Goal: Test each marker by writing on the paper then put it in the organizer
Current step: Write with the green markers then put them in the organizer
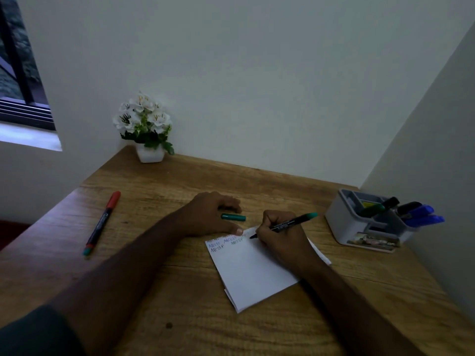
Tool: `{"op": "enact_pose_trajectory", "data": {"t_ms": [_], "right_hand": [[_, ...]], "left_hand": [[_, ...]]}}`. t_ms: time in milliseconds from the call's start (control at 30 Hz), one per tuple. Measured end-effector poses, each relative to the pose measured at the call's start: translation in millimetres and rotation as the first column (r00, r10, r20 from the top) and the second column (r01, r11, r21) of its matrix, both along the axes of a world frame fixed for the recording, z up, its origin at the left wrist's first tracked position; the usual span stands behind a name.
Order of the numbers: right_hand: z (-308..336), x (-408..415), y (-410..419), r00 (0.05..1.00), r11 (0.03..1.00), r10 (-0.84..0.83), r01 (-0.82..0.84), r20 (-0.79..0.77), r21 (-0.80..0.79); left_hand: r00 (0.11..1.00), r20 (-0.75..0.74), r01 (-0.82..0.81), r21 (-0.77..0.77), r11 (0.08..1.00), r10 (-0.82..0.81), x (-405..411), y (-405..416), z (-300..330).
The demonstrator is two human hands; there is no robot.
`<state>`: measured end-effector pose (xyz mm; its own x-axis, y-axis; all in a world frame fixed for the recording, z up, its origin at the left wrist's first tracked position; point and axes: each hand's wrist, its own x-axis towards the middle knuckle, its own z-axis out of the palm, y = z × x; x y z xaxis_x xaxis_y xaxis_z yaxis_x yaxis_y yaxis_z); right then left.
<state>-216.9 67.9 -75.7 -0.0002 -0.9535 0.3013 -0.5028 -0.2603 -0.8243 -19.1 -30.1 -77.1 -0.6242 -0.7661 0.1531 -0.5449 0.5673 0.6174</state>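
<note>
— Nearest to us was our left forearm [108,276], in a dark sleeve [33,332], reaching across the wooden surface [159,299]. Where did the hands sit?

— Our left hand [208,214] lay flat, fingers relaxed, its thumb pressing on the top edge of the paper [254,273]. Just beyond the thumb, under the fingers, lay a green cap [233,217] on the surface; we could not tell whether the fingers touched it.

— And the right hand?

— Our right hand [280,235] gripped the green marker [285,224], fingers curled round its black barrel, the green end pointing up and right. Its dark tip met the paper near the top edge, right of a few short lines of coloured letters.

— How did the paper lie?

— Turned at an angle, folded, with a second layer showing along its lower edge.

— Any other markers?

— We saw a red marker [102,223], capped, well apart on the left. The grey organizer [344,222] stood at the right, near the wall, with blue markers [424,214] and darker ones tilted in its compartments. We could not count them surely.

— Anything behind?

— We saw a white pot of white flowers [145,127] in the far corner, and a window [23,80] at the left.
</note>
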Motion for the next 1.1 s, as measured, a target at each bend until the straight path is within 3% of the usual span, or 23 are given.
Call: {"op": "enact_pose_trajectory", "data": {"t_ms": [1100], "right_hand": [[2.9, 5.2, 0.2, 0.998, 1.000, -0.008, 0.006, -0.063, -0.022]], "left_hand": [[1.000, 0.025, -0.004, 0.023, 1.000, 0.004, 0.3, 1.2, 2.7]]}}
